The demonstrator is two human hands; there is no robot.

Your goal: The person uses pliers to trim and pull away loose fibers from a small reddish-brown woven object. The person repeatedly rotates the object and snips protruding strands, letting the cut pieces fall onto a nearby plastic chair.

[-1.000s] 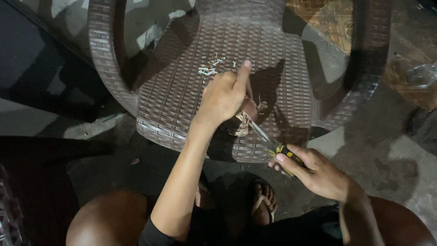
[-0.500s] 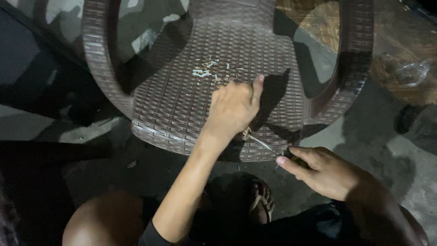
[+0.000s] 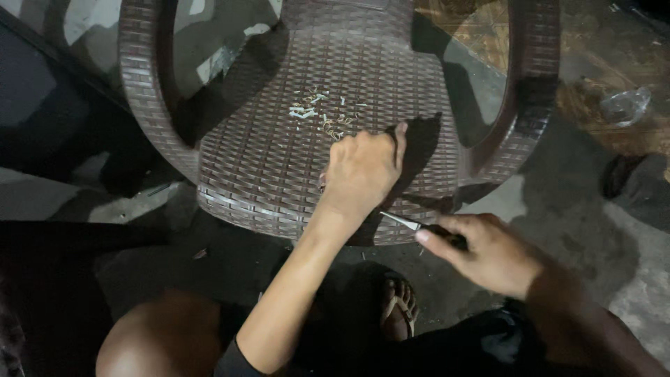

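Note:
My left hand (image 3: 363,171) rests on the front of a brown woven-pattern chair seat (image 3: 258,160). Its fingers are curled over a small object that is almost fully hidden, with the thumb pointing up. My right hand (image 3: 488,251) grips a screwdriver (image 3: 401,221) just off the seat's front edge. The thin metal shaft points left toward my left wrist, and the handle is covered by my fingers. A scatter of small pale screws and bits (image 3: 324,115) lies on the seat beyond my left hand.
The chair's armrests (image 3: 143,91) curve around both sides of the seat. My sandalled foot (image 3: 399,307) and knee (image 3: 160,342) are below on the concrete floor. A crumpled clear wrapper (image 3: 624,105) and a dark object (image 3: 635,185) lie at the right.
My left hand has slid a little farther onto the seat, covering the object more. My right hand has closed over the screwdriver's handle, hiding its yellow-and-black grip.

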